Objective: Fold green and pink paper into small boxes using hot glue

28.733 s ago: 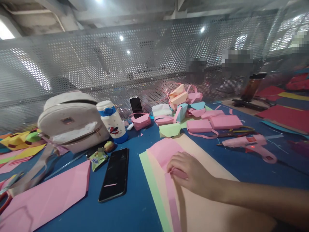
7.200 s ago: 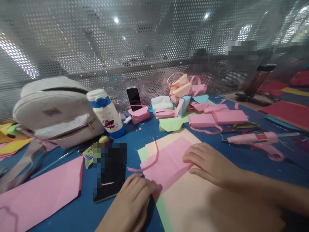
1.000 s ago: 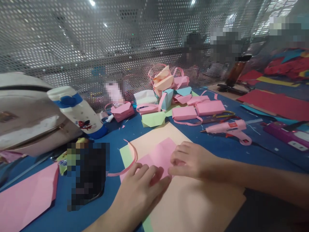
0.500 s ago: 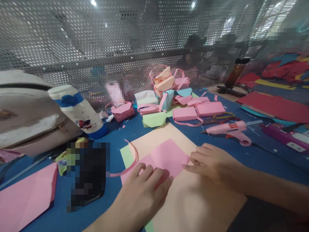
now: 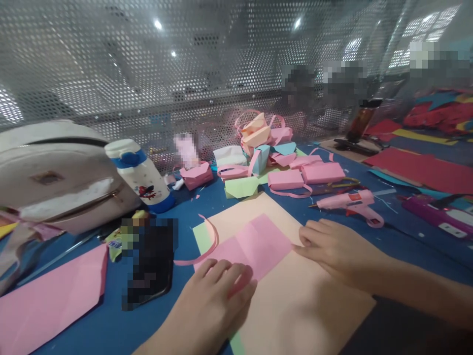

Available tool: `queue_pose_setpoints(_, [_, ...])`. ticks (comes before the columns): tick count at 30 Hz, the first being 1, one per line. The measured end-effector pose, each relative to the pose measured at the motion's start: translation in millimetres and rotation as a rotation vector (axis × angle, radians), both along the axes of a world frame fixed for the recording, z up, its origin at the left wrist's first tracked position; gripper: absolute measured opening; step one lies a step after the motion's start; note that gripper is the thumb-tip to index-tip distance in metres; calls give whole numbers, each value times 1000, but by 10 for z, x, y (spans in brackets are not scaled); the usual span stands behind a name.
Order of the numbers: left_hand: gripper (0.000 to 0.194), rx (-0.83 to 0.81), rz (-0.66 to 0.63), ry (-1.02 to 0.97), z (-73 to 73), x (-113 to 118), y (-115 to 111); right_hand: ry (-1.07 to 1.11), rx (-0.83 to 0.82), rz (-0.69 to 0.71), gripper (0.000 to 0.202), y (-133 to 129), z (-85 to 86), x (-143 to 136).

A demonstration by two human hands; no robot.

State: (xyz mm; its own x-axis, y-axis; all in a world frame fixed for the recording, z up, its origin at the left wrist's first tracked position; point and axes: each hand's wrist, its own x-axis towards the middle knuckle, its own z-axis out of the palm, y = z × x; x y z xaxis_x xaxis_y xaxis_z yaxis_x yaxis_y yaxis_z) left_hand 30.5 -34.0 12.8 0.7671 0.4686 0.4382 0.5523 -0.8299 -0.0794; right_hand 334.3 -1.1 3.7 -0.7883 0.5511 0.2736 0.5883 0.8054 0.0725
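A pink paper sheet (image 5: 264,244) with a crease across it lies on a larger peach sheet (image 5: 284,305). My left hand (image 5: 219,293) rests on its near left part, fingers loosely bent and apart, nothing gripped. At the sheet's right corner is my right hand (image 5: 328,246), with its thumb tip at the paper edge and its other fingers curled above, apart from the thumb. A curved pink paper strip (image 5: 212,246) lies by the pink sheet's left side. Green paper (image 5: 201,239) shows under the peach sheet.
Several folded paper pouches (image 5: 286,180) are heaped at the back. To the right lie a pink glue gun (image 5: 353,202) and a purple power strip (image 5: 439,212). On the left are a bottle (image 5: 142,180), a bag (image 5: 55,177), a dark phone-like object (image 5: 153,266) and pink paper (image 5: 59,296).
The view has shifted slightly, so most things appear farther right. My right fingers have come off the pink sheet's right edge, and that corner now lies flatter. My left hand stays on the sheet.
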Motion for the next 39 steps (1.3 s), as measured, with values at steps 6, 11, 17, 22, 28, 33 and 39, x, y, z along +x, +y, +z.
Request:
queue_pose_setpoints(6, [42,-124,46,50,-3,-368,-241,-34,-66,-5,22,-71,70,-71])
queue_pose_setpoints(11, [53,-126,198,132,31,-597,-469,-54,-43,1,19,-86,70,-73])
queue_pose_setpoints(17, [57,-147,225,125,73,-696,-600,-76,-6,9,18,-95,70,-73])
queue_pose_setpoints(22, [57,-179,227,91,67,-710,-642,-61,-17,-15,22,-146,54,-50])
queue_pose_setpoints(28, [39,-281,234,-74,60,-678,-541,-38,40,-55,24,-215,59,-74])
queue_pose_setpoints(33, [39,-279,238,-58,71,-505,-381,-54,55,31,38,-295,61,-284])
queue_pose_setpoints(39, [39,-149,100,136,26,-199,-314,-76,-114,145,45,-348,15,-528])
